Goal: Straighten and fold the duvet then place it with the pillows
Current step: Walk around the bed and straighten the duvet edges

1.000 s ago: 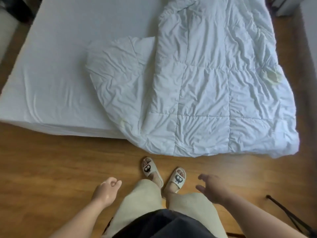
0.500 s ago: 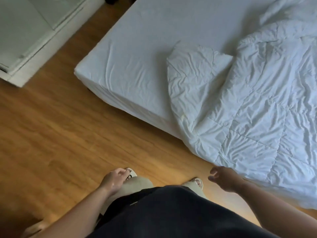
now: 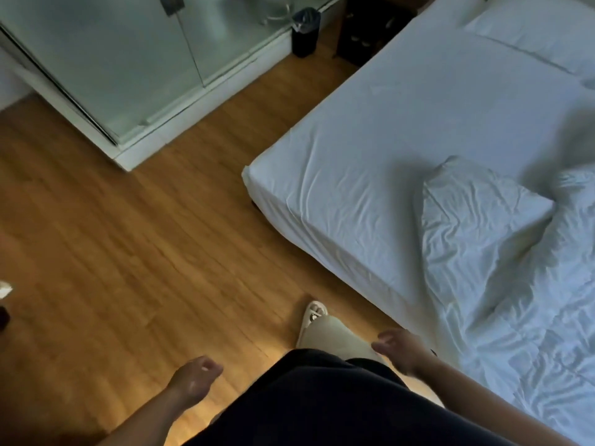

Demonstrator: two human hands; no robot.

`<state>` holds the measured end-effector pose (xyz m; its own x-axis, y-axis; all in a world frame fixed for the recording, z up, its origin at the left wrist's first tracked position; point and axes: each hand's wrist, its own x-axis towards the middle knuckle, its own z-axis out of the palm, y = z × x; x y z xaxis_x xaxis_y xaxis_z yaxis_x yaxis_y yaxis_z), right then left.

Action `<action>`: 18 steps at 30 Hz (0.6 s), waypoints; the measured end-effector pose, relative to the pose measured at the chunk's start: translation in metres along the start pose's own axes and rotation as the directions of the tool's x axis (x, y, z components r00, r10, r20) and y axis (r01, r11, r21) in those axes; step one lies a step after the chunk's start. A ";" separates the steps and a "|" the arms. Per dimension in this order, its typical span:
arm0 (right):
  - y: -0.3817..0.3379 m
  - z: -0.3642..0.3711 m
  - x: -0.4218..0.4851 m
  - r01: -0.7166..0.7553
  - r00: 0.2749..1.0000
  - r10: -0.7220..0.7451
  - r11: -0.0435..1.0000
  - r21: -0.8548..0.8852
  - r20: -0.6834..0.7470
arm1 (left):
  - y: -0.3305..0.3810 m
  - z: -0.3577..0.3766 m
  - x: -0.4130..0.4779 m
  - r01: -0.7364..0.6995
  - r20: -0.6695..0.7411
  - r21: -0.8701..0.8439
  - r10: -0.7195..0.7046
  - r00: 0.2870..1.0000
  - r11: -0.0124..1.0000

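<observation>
Beside the bed (image 3: 370,133), low in the view, both hands hang in the air over the floor (image 3: 128,252). The left hand (image 3: 193,379) is far from the bed, and its fingers are bent a little. It holds nothing and touches nothing. The right hand (image 3: 401,347) is close to the bed's near edge. Its fingers are loose too, and it holds nothing. The two hands are well apart, with the person's dark top between them.

The white duvet (image 3: 483,239) lies crumpled on the near right part of the bed and spills over the bed's near edge. One corner of it is folded back on the sheet. A white pillow (image 3: 541,30) lies at the far end of the bed, well apart from the duvet.

One white slipper (image 3: 314,313) stands on the floor just beside the bed. A black bin (image 3: 304,32) stands past the bed's far corner, next to a big glass door (image 3: 112,59). Nothing lies between the right hand and the duvet.

Half a second ago the view showed less floor and no pillow or bin. The duvet lies as it did then, and both hands were empty then too.
</observation>
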<state>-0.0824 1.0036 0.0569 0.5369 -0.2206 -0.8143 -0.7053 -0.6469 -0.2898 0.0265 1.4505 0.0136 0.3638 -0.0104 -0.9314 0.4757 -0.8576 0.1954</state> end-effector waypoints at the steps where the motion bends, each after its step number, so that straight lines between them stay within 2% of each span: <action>1: -0.021 -0.003 0.009 0.021 0.999 -0.021 1.000 -0.009 0.026 | -0.002 -0.011 0.008 -0.007 -0.003 -0.011 0.007 1.000 1.000; 6: -0.121 -0.033 0.070 0.062 0.992 -0.059 0.998 -0.022 0.113 | 0.008 -0.078 0.039 -0.037 0.003 0.086 0.037 0.999 0.996; 9: -0.168 -0.060 0.118 0.034 0.991 -0.024 0.997 -0.074 0.135 | 0.015 -0.131 0.067 -0.001 -0.031 0.090 0.004 1.000 0.996; 11: -0.197 -0.081 0.145 0.072 0.984 -0.047 0.988 -0.139 0.170 | 0.041 -0.170 0.068 0.052 -0.059 0.064 -0.048 0.997 0.997; 15: -0.258 -0.125 0.195 0.053 0.987 -0.028 0.986 -0.155 0.161 | 0.092 -0.254 0.079 0.074 -0.220 0.030 -0.065 0.973 0.997; 18: -0.311 -0.155 0.230 0.022 0.992 -0.013 0.997 -0.072 0.127 | 0.123 -0.314 0.104 0.039 -0.281 0.024 -0.030 0.959 0.999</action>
<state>0.3320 1.0407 0.0382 0.4830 -0.1179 -0.8677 -0.6581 -0.7026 -0.2708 0.3738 1.5055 0.0371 0.5598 0.1608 -0.8129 0.4704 -0.8693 0.1520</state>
